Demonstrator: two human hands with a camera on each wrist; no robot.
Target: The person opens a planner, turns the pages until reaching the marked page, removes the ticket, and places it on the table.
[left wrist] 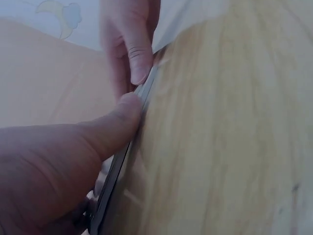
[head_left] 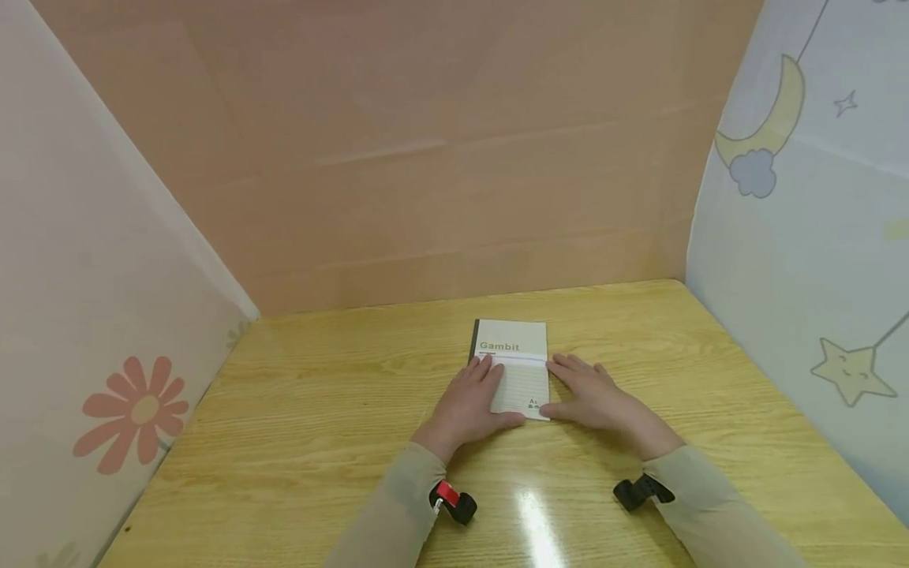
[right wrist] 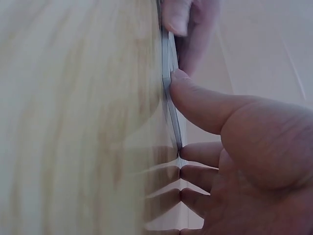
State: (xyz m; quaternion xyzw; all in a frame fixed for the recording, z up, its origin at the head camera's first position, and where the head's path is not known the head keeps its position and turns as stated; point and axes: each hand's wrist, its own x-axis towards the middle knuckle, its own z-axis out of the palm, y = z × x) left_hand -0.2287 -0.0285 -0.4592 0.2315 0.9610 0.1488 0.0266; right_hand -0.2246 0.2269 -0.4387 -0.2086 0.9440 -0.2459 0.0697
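Observation:
A thin notebook (head_left: 525,383) with a pale cover, the word "Gambit" and a dark spine on its left lies flat on the table. My left hand (head_left: 465,406) rests over its lower left part, fingers extended on the cover and thumb along the near edge. On the other side, my right hand (head_left: 596,398) touches the right edge with its fingertips, the thumb at the near right corner. The right wrist view shows the right fingers (right wrist: 198,152) fairly straight, their tips down at the notebook's edge. In the left wrist view, both thumbs meet the notebook's near edge (left wrist: 115,174).
The wooden table (head_left: 298,426) has a glossy surface with a bright reflection near the front. A plain orange-brown sheet (head_left: 426,158) stands behind it. Patterned panels flank it, with a flower (head_left: 145,410) on the left and a moon (head_left: 770,118) on the right.

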